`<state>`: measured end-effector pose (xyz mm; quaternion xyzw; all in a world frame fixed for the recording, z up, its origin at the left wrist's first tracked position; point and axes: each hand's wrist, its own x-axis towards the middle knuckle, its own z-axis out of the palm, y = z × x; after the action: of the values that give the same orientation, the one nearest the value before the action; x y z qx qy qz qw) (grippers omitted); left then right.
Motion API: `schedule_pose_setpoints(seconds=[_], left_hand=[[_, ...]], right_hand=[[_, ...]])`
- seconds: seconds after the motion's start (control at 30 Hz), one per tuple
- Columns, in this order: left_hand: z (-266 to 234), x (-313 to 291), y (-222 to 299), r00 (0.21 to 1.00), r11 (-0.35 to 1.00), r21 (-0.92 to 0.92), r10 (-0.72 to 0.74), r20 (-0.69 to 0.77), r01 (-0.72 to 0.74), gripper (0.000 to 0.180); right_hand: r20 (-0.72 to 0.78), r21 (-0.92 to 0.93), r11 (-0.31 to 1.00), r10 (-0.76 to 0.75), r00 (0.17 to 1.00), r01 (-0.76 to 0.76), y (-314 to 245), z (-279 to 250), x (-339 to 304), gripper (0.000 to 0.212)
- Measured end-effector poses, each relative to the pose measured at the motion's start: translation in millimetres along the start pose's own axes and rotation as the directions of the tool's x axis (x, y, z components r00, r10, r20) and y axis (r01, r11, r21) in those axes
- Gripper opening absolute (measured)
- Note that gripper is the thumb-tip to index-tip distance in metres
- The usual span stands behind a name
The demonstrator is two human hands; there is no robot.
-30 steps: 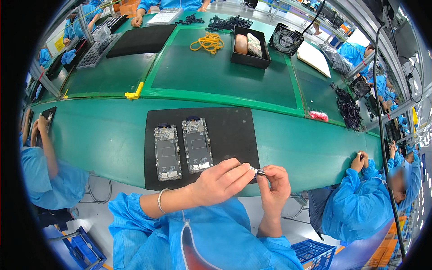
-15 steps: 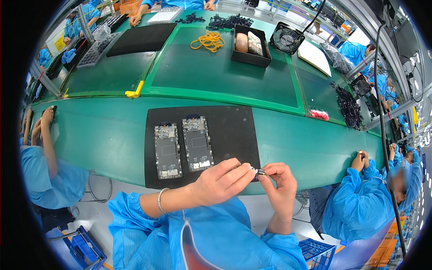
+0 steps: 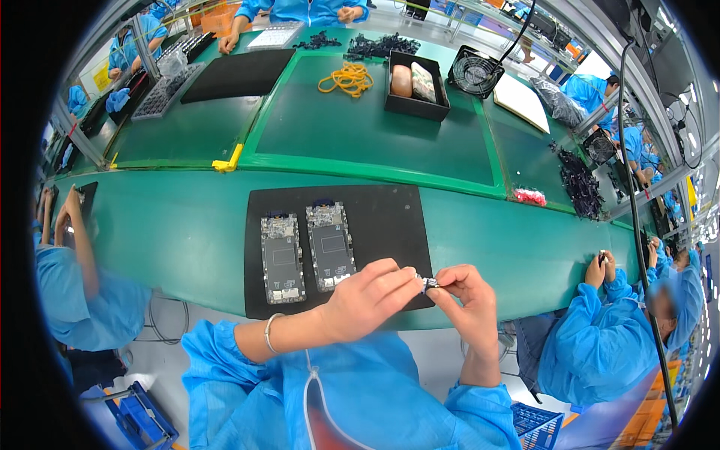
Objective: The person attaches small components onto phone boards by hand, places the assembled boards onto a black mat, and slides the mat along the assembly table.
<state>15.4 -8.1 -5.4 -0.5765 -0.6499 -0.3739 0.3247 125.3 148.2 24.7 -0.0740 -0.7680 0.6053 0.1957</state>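
"One small metallic part (image 3: pixel 430 283): where is it?"

"Held above the near right edge of the black mat (image 3: pixel 390 221)."

"And the grip?"

"The right hand (image 3: pixel 471 296) pinches one end between thumb and finger; the left hand (image 3: pixel 375 294) closes fingertips on the other, its thumb hidden."

"Good technique?"

"Preferably light, even pressure, both ends in line, wrists clear of the two circuit boards (image 3: pixel 331 244)."

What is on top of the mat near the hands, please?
Two circuit boards lie side by side on the black mat. The left hand hides part of it; anything beneath there cannot be seen.
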Motion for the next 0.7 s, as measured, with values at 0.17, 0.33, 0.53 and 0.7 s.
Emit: schedule_pose_setpoints(seconds=[0.17, 0.33, 0.53, 0.7], left_hand=[[-2.0, -6.9, -13.4, 0.994, 0.983, -0.159, -0.102, -0.046, 0.094, 0.042], [-8.6, -9.6, -19.5, 0.992, 0.971, -0.207, -0.124, -0.028, 0.116, 0.052], [-5.4, -6.1, -27.3, 0.992, 0.966, -0.236, -0.119, -0.052, 0.103, 0.051], [-3.1, -4.9, -36.7, 0.99, 0.94, -0.316, -0.143, -0.015, 0.131, 0.05]], right_hand=[[0.083, 0.245, 0.96, 0.115, 0.99, -0.132, -2.3, 5.4, 11.7, 0.013], [0.137, 0.022, 1.0, 0.007, 0.991, -0.01, -15.1, 12.2, 20.3, 0.012], [0.1, -0.125, 0.986, -0.102, 0.99, 0.114, -11.2, 18.4, 30.4, 0.009], [0.158, 0.057, 0.995, 0.073, 0.985, -0.083, 8.2, 18.0, 44.2, 0.006]])
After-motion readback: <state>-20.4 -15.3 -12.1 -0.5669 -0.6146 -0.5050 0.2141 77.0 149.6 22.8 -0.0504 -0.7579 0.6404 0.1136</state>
